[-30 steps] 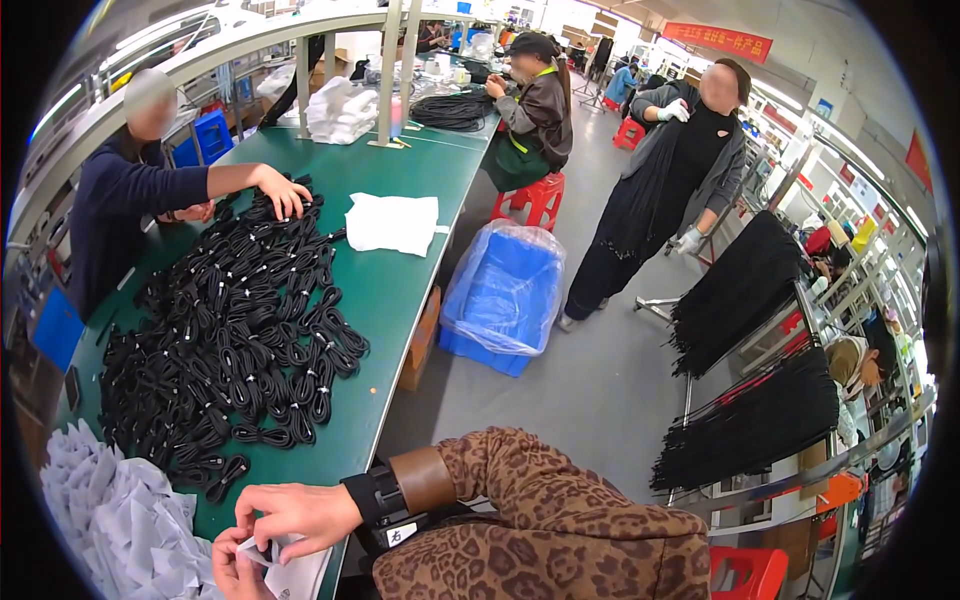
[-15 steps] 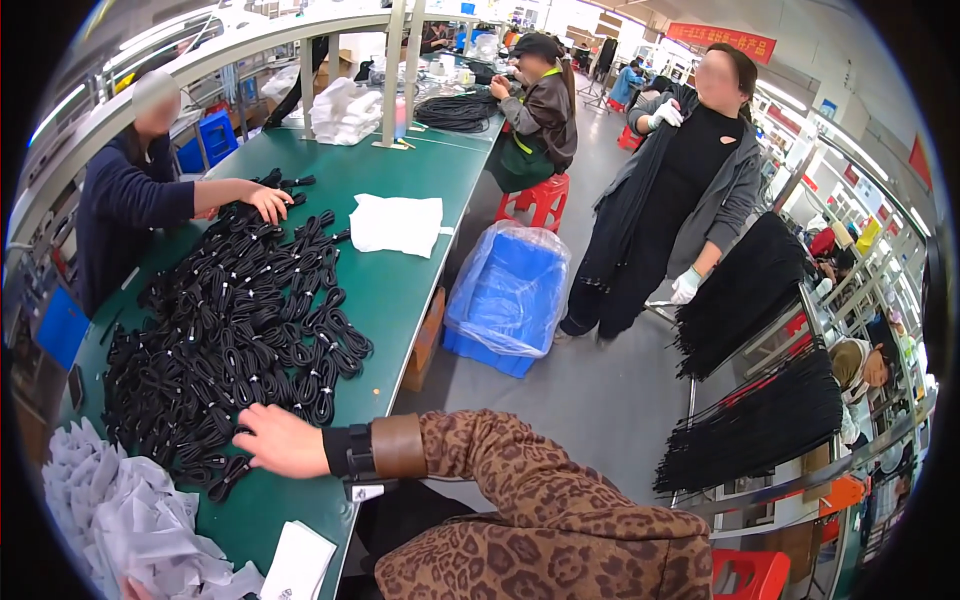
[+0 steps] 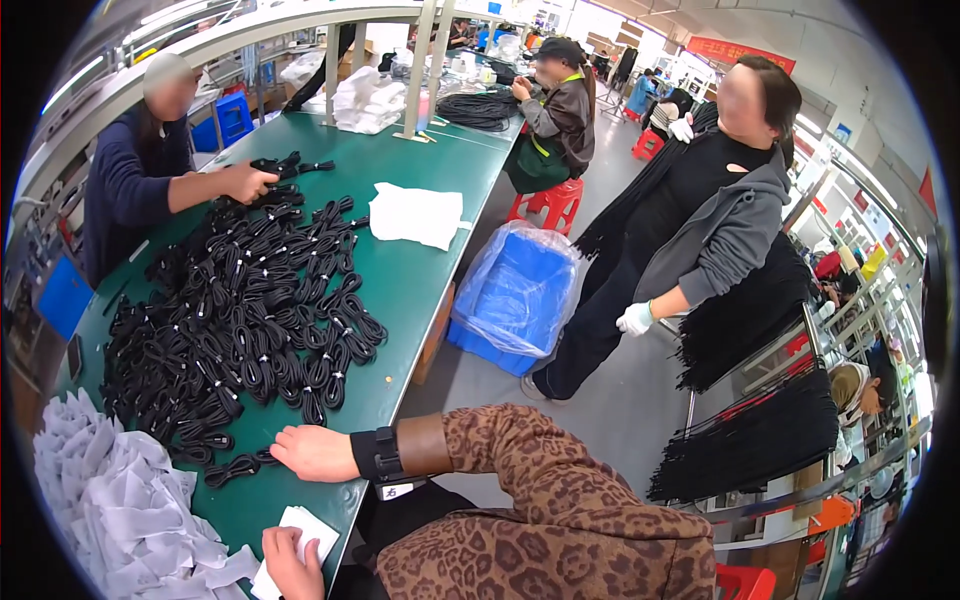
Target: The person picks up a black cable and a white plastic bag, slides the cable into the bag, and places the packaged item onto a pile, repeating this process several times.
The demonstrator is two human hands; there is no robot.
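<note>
My right hand [image 3: 312,454], with a dark strap at its wrist, has closed fingers at one end of a coiled black cable [image 3: 232,470] at the near side of the pile. My left hand [image 3: 292,566] comes in from the lower edge. Its fingers curl over a small stack of white paper [image 3: 318,528] near the table's edge, partly covering it. A large heap of coiled, tied black cables [image 3: 240,310] spreads across the green table [image 3: 330,165]. At the lower left lies a mound of pale, crumpled slips [image 3: 130,490].
Across the table a co-worker's hand [image 3: 248,183] grips black cables. A white packet [image 3: 416,215] lies by the right edge. A blue bin [image 3: 515,290] with clear lining stands on the floor. A white-gloved person [image 3: 690,190] is beside racks of hanging black cables [image 3: 750,430].
My left hand has come in onto the white paper. My right hand has drawn a cable coil slightly apart from the pile. The co-worker's hand has lifted cables; the gloved person has moved nearer.
</note>
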